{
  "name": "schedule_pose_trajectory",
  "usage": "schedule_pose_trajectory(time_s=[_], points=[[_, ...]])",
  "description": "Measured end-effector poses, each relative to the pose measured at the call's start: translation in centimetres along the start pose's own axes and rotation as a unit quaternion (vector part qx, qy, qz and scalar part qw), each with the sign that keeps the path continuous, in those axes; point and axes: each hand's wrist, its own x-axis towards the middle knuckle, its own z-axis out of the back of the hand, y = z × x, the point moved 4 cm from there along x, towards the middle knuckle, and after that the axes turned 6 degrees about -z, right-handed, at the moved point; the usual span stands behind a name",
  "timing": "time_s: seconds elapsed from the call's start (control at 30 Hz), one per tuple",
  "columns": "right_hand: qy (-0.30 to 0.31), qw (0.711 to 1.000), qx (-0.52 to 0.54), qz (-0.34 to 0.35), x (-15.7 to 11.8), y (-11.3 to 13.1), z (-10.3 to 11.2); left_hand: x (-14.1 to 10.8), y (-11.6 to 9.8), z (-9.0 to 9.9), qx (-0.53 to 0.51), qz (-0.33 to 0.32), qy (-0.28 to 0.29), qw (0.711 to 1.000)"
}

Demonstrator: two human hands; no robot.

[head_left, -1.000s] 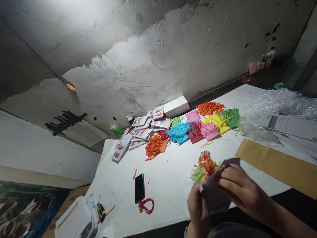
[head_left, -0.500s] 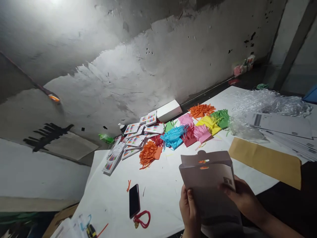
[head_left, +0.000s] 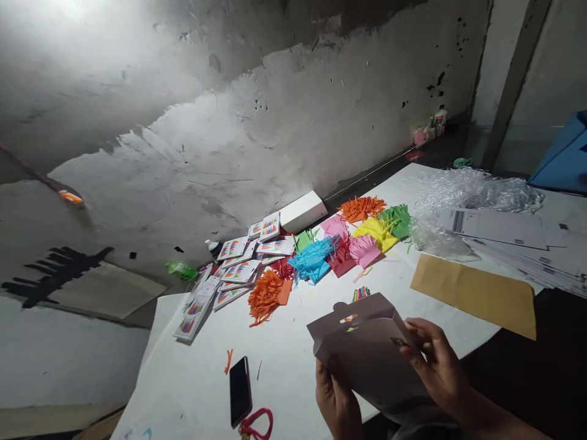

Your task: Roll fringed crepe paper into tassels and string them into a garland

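Observation:
A flat grey-white cardboard packet (head_left: 373, 357) is held up between my two hands over the near side of the table. Its top flap has a slot for hanging and stands up, tilted. My left hand (head_left: 337, 400) grips the lower left side, with the thumb on the near face. My right hand (head_left: 438, 363) pinches the right edge near a small printed mark. Multicoloured strips (head_left: 361, 293) show just past the flap; what they belong to is hidden. Beyond the packet lie bundles of fringed paper, among them blue (head_left: 314, 260), orange (head_left: 268, 293) and yellow (head_left: 378, 232).
White packets with colourful prints (head_left: 241, 272) are piled at the left, before a white box (head_left: 302, 211). A phone (head_left: 240, 391) with a red strap (head_left: 259, 421) lies nearby. To the right are a brown envelope (head_left: 477, 293), flat printed cards (head_left: 499, 229) and clear plastic strands (head_left: 477, 189).
The packet has tilted and shifted left with both hands. My right hand has moved up its edge. Multicoloured strips have come into sight behind the flap. The whole view has swung right.

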Motion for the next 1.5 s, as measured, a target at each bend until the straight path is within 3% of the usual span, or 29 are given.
schedule_pose_trajectory(time_s=[0.2, 0.5, 0.93, 1.5], points=[[-0.033, 0.997, -0.006, 0.063, 0.4, 1.5, 0.3, -0.7, -0.6, -0.1, 0.013, -0.021, -0.023, 0.999], [-0.062, 0.995, 0.051, -0.066, 1.7, 2.0, 0.2, -1.8, -0.5, -0.4, 0.029, -0.030, -0.018, 0.999], [-0.088, 0.995, 0.027, -0.048, 2.1, 2.4, 0.3, -1.7, -0.1, -0.4, 0.006, -0.010, -0.024, 1.000], [-0.046, 0.988, 0.057, -0.133, 2.9, 3.0, 0.0, -1.7, -0.9, -1.1, -0.042, 0.001, 0.004, 0.999]])
